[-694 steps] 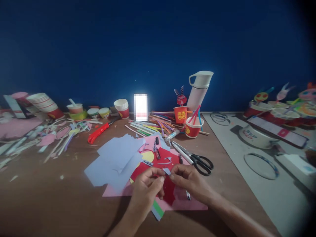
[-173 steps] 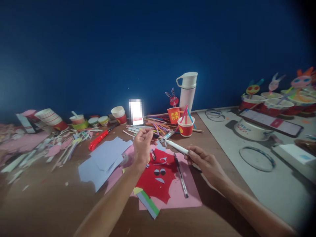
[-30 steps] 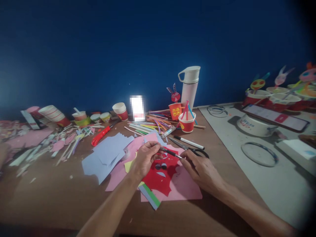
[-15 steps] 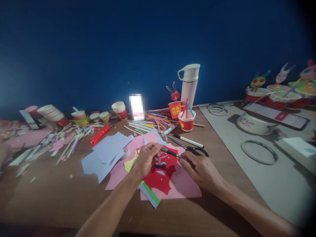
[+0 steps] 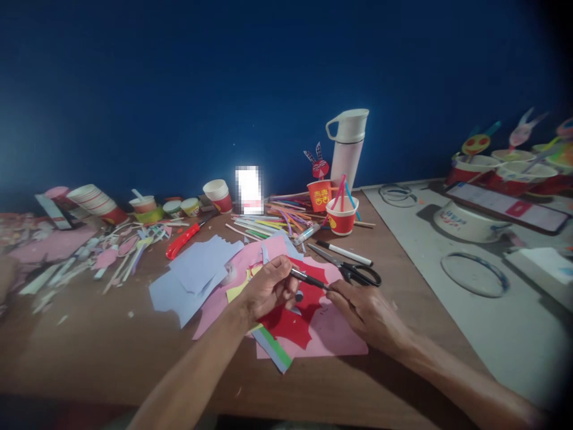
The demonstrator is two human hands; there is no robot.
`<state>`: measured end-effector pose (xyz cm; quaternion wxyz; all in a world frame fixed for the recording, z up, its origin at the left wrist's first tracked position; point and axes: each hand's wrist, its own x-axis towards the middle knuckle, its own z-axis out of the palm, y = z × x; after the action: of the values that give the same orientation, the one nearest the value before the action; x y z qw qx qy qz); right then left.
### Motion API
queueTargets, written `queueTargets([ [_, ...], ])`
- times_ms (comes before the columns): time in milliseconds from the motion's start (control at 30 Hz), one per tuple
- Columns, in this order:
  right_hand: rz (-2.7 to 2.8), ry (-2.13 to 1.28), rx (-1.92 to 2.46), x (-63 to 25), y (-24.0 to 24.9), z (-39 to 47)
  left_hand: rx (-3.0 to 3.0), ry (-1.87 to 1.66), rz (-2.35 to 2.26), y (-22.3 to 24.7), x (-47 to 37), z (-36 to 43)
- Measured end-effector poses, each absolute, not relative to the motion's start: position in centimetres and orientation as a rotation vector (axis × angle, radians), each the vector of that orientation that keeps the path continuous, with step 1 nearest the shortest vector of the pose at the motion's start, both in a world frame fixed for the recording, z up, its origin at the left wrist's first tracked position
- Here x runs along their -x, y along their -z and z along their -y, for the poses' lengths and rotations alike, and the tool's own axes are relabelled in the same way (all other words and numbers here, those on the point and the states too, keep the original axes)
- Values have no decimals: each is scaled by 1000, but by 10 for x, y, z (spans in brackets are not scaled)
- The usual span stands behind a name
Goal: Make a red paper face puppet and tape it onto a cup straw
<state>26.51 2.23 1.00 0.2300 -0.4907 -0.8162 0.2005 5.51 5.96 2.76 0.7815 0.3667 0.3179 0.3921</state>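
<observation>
A black pen [image 5: 308, 278] is held between both hands, above the red paper [image 5: 290, 328]. My left hand [image 5: 272, 288] pinches its upper left end, fingers curled. My right hand [image 5: 362, 306] grips the other end at the right. Under the red paper lies a pink sheet [image 5: 340, 334], with a green and blue strip [image 5: 275, 349] at its lower edge. A small dark round piece [image 5: 299, 295] shows beside my left fingers. Black-handled scissors [image 5: 358, 273] and a capped white marker [image 5: 349, 253] rest just beyond my right hand.
Light blue sheets [image 5: 192, 269] and a red cutter [image 5: 182, 240] lie to the left. Behind are coloured sticks [image 5: 286, 221], a red cup [image 5: 342, 216] and a tall white flask [image 5: 348, 146]. At the right a phone [image 5: 510, 206] rests on a white bowl [image 5: 465, 224].
My left fingers have curled further over the dark round pieces, so less of them shows. Both hands still hold the pen. The view has shifted slightly.
</observation>
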Motion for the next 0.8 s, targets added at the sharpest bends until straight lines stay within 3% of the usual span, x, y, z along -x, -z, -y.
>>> queueTargets([
  [367, 2204, -396, 1421, -269, -16, -42, -867, -979, -797, -41, -53, -66],
  [533, 2246, -25, 1683, -291, -4, -57, -1405, -990, -1155, -51, -32, -64],
  [667, 2246, 56, 1746, -298, 3, -65, -1654, -917, -1200, -43, -21, -40],
  [800, 2268, 85, 1747, -297, 6, -68, -2460, -600, -1118, -31, -20, -5],
])
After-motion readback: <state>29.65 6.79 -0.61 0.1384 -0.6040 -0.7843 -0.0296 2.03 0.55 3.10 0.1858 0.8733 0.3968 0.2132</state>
